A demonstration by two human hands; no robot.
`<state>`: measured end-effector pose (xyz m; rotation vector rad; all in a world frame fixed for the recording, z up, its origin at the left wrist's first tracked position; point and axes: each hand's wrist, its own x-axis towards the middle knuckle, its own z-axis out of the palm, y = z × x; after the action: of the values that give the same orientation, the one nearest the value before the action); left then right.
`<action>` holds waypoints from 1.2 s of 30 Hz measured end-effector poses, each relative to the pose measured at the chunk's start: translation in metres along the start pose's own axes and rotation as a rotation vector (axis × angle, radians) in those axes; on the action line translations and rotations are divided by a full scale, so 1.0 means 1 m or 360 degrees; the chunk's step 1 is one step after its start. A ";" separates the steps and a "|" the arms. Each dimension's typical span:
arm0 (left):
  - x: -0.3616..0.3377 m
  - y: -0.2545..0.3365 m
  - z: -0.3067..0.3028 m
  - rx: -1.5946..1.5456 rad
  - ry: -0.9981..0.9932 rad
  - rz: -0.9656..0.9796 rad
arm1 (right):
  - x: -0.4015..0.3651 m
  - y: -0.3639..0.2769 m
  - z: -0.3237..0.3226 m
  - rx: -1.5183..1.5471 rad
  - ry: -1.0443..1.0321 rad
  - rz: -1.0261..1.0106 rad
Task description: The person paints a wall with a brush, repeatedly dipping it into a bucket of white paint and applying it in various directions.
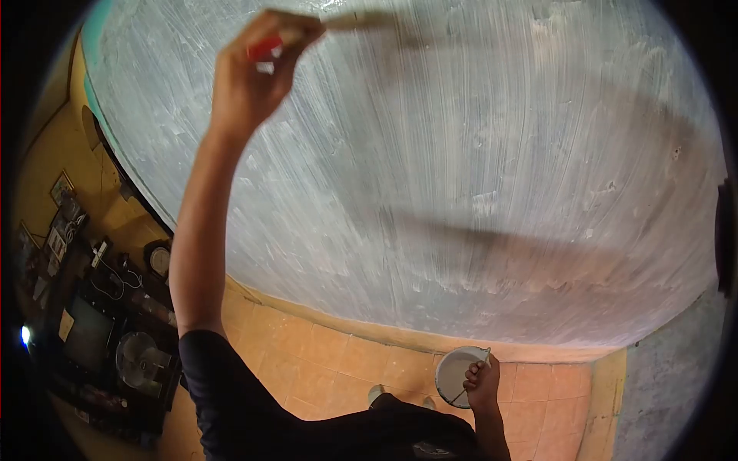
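My left hand [261, 69] is raised high against the wall [492, 161], its fingers closed around a paintbrush [357, 23] with a red patch on the handle. The brush head points right and is blurred, overlapping the wall's surface. Streaky whitish paint covers the grey-blue wall in long strokes. Low down at my right side, my right hand [480, 380] is wrapped around the handle of a white bucket [446, 373]. Pale paint shows inside the bucket.
Orange floor tiles [307, 353] run along the wall's foot, and my feet [376, 393] stand on them. To the left are a fan [138, 359], a dark television [88, 330] and shelves with cables. Another grey wall [669, 392] meets this one at the right.
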<state>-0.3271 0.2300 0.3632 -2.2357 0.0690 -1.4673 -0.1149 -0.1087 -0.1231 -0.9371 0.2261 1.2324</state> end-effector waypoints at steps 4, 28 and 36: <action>0.030 -0.004 0.010 -0.0058 0.0416 -0.0253 | -0.001 -0.001 0.001 -0.0005 0.0015 -0.0005; -0.514 0.314 0.221 -0.0304 -0.0827 -0.0520 | 0.009 0.001 -0.009 -0.0194 0.0110 0.0155; -0.529 0.351 0.185 -0.0632 -0.1179 -0.0811 | 0.013 0.010 -0.001 -0.0110 0.0012 0.0156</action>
<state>-0.3196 0.1332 -0.2912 -3.1540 -0.5183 -0.7680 -0.1188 -0.0996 -0.1370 -1.0003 0.2385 1.3340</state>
